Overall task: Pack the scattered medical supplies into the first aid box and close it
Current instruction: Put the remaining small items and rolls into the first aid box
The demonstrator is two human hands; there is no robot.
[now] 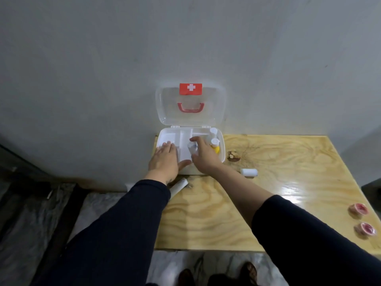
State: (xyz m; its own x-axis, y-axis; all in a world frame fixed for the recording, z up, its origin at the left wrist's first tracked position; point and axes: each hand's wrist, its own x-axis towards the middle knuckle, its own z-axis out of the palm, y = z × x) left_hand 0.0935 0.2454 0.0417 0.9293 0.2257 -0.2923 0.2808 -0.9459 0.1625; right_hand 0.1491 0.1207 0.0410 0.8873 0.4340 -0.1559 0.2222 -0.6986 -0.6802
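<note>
The white first aid box (221, 147) stands at the table's far left corner, its clear lid (190, 118) up against the wall. My left hand (166, 159) lies flat, fingers spread, on the box's left front part. My right hand (203, 154) reaches into the middle of the box and grips a small clear bottle (192, 149). A yellow bottle (215, 145) with a white cap and another white-capped bottle (213, 132) stand in the right compartment. One white gauze roll (249, 172) lies right of the box, another white roll (179, 187) under my left wrist.
Two pink tape rolls (358, 209) (366, 229) lie near the table's right edge. A dark knot (233, 156) marks the wood beside the box. The wooden table (278, 193) ends just left of the box; the floor is below. My feet show at the bottom.
</note>
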